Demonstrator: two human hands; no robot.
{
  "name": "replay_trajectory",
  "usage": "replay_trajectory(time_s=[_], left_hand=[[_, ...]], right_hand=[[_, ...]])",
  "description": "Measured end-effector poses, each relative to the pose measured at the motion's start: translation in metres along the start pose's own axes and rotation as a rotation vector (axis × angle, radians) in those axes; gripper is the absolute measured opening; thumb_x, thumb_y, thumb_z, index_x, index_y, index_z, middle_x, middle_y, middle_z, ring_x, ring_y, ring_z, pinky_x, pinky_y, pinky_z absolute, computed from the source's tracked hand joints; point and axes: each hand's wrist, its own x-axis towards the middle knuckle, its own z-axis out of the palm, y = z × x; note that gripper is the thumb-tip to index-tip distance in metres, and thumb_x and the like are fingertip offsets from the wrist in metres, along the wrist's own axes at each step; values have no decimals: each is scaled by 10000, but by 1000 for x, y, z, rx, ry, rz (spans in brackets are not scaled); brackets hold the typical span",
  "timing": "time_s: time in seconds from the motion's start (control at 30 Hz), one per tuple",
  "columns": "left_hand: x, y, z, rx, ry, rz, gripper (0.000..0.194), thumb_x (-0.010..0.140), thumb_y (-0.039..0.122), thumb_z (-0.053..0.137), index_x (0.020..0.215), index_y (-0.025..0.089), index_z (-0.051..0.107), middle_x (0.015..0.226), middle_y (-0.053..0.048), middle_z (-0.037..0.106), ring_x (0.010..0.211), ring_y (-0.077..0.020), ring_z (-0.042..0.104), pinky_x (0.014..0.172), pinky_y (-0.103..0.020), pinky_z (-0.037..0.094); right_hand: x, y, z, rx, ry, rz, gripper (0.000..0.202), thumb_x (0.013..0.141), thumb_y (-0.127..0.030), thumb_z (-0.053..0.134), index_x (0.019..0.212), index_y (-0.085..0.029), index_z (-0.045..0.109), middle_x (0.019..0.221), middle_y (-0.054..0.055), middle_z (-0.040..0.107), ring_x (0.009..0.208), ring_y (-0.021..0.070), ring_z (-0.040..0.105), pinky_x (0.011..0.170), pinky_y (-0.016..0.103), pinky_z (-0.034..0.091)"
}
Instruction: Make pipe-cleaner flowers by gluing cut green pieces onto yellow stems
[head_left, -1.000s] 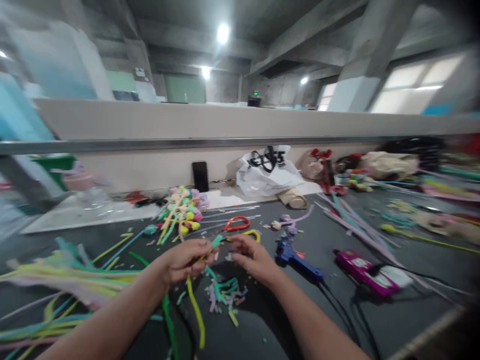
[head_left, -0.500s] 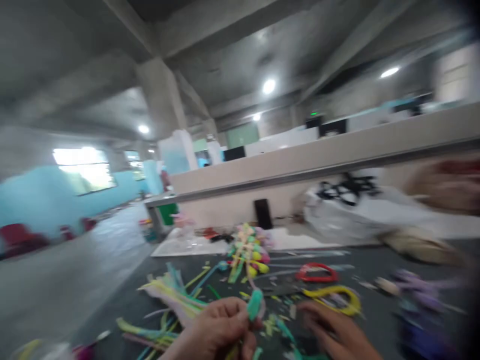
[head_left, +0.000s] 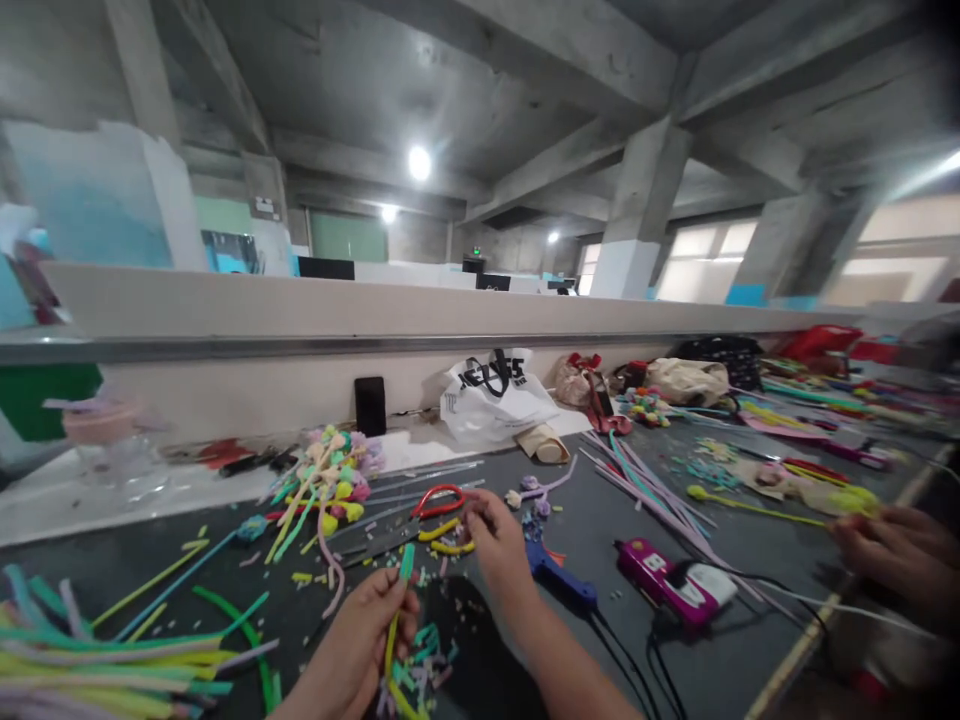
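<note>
Left hand [head_left: 367, 640] pinches the upright yellow-and-teal fuzzy pipe-cleaner stem [head_left: 397, 610] at 6 o'clock, freeing right hand [head_left: 491, 530] to reach scissors [head_left: 427, 515] at 12, seemingly closing on the handles.

Bare dark tabletop [head_left: 600, 520] lies open at one o'clock of the right hand [head_left: 491, 535], hemmed by a blue glue gun [head_left: 559, 582] at four o'clock, red-handled scissors [head_left: 439, 500] at ten, and lilac pipe-cleaner flowers [head_left: 529, 495] just beside it.
</note>
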Motion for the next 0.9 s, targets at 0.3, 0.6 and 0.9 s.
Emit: replay_trajectory(time_s=[0.3, 0.6, 0.9], left_hand=[[-4, 2, -3, -140, -57, -65, 207, 688, 285, 648, 742, 159, 494, 642, 19, 570, 523, -94, 549, 543, -231, 444], [-9, 5, 2, -162, -74, -138, 205, 697, 260, 645, 793, 148, 502, 623, 10, 575, 516, -89, 549, 530, -217, 440], [-11, 7, 4, -143, -75, -140, 203, 706, 281, 633, 790, 156, 497, 616, 18, 558, 517, -89, 541, 516, -209, 427]], right_hand=[[-3, 3, -75, -624, -150, 192, 520, 651, -128, 509, 1170, -114, 490, 1148, 167, 544, 1029, 295, 503, 877, 429, 354], [-30, 52, -102, -954, -285, 359, 595, 632, -113, 517, 1220, -59, 445, 1169, 199, 530, 1096, 280, 492, 906, 351, 350], [-35, 6, -125, -408, -135, 386, 562, 581, -154, 509, 1142, -121, 489, 847, 81, 637, 755, 210, 599, 690, 297, 445]])
